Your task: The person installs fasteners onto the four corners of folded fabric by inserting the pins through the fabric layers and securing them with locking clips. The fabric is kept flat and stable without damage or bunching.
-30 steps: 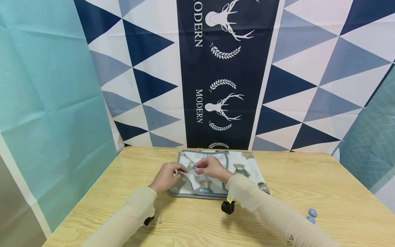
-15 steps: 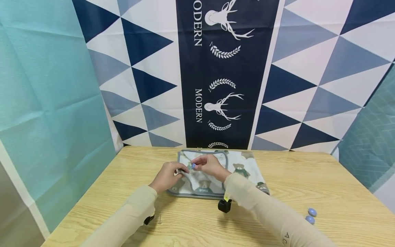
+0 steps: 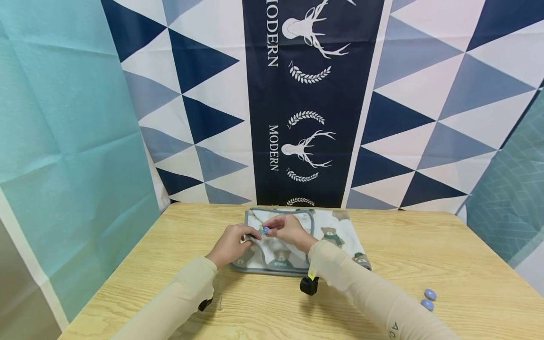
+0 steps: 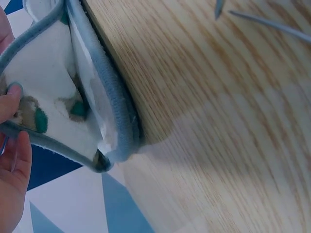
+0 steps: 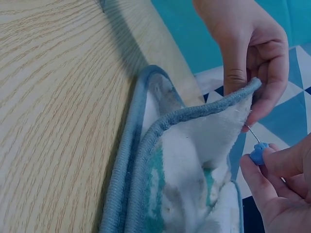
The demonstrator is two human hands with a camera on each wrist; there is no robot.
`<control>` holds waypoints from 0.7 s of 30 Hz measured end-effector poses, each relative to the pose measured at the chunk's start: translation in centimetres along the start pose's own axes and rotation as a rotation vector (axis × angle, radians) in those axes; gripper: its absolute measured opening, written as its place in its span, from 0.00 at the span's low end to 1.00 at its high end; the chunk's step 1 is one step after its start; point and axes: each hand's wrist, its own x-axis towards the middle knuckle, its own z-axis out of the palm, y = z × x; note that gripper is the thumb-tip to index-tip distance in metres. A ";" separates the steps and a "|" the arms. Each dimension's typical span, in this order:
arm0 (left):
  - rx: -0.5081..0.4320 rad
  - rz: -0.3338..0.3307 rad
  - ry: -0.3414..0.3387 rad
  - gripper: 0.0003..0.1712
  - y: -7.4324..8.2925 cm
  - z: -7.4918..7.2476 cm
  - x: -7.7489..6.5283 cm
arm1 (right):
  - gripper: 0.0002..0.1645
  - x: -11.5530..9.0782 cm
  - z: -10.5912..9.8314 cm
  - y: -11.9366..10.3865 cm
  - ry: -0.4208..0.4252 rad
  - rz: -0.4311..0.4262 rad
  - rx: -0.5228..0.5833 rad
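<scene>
A folded white blanket (image 3: 335, 236) with bear prints and a grey-blue edge lies at the back of the table. My left hand (image 3: 231, 241) pinches a raised corner of it between thumb and fingers; the left wrist view shows the thumb on the cloth. Close by, my right hand (image 3: 291, 231) pinches the blue head of a pin (image 5: 259, 153) between thumb and forefinger. The pin's thin metal shaft points at the lifted corner, near the left fingertips. Whether its tip enters the cloth, I cannot tell.
Two blue oval pieces (image 3: 429, 300) lie on the table (image 3: 446, 250) at the right. A small upright pin (image 3: 220, 304) stands near the left forearm. Black wrist cameras (image 3: 309, 285) hang under both wrists. A patterned curtain (image 3: 212, 118) rises behind the table.
The right hand has shifted slightly left with the pin, closer to the left fingertips. The left hand keeps its grip on the blanket corner.
</scene>
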 end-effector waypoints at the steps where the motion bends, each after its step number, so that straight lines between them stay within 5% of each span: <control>1: 0.002 -0.002 0.000 0.09 0.0 0.0 0.0 | 0.12 0.0 0.0 0.0 0.000 0.000 -0.001; 21: 0.007 -0.017 -0.009 0.08 0.1 0.1 0.2 | 0.12 -0.2 0.2 -0.3 -0.016 -0.019 -0.027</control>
